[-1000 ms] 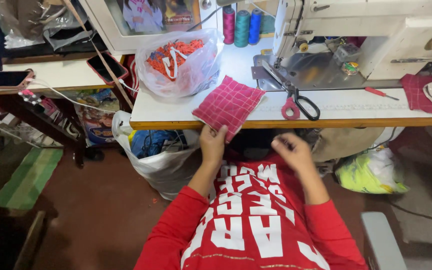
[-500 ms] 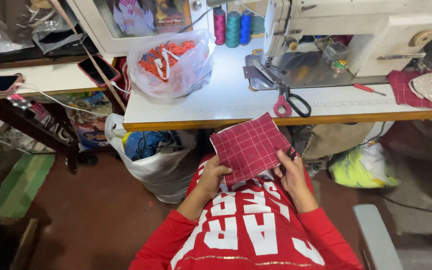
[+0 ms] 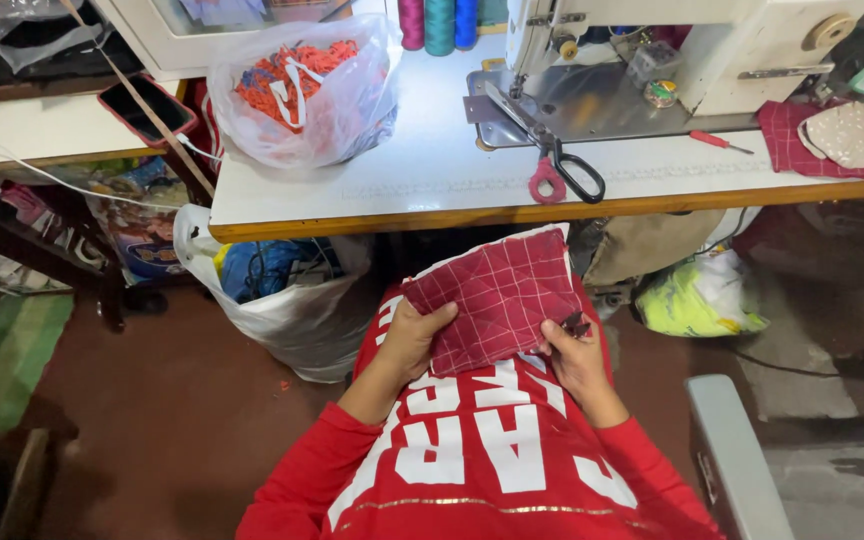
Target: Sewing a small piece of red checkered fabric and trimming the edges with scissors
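- Red checked fabric piece [image 3: 497, 295], quilted with pale grid lines, is held up in front of the person's chest, below the front edge of the sewing table [image 3: 432, 170] and clear of it.
- Left hand [image 3: 414, 340] grips the cloth's lower left edge, thumb on top and fingers curled beneath.
- Right hand [image 3: 572, 355] pinches the lower right corner between thumb and forefinger; something small and dark sits at the fingertips, too small to make out.
- Both forearms come out of a red long-sleeved top [image 3: 482, 450] with large white lettering.
- Up on the white tabletop, scissors [image 3: 562, 165] with one pink and one black handle lie near the front edge, blades pointing towards the sewing machine [image 3: 692, 50].
- Just right of them lies a small red-handled screwdriver [image 3: 717, 141].
- Thread spools [image 3: 439, 22] in pink, teal and blue stand at the back of the table.
- Left on the table sits a clear plastic bag [image 3: 302, 90] full of orange and white scraps.
- Under the table's left end hangs a white plastic bag [image 3: 272, 300] with blue things inside; a yellow-green bag [image 3: 697, 295] lies on the floor to the right.
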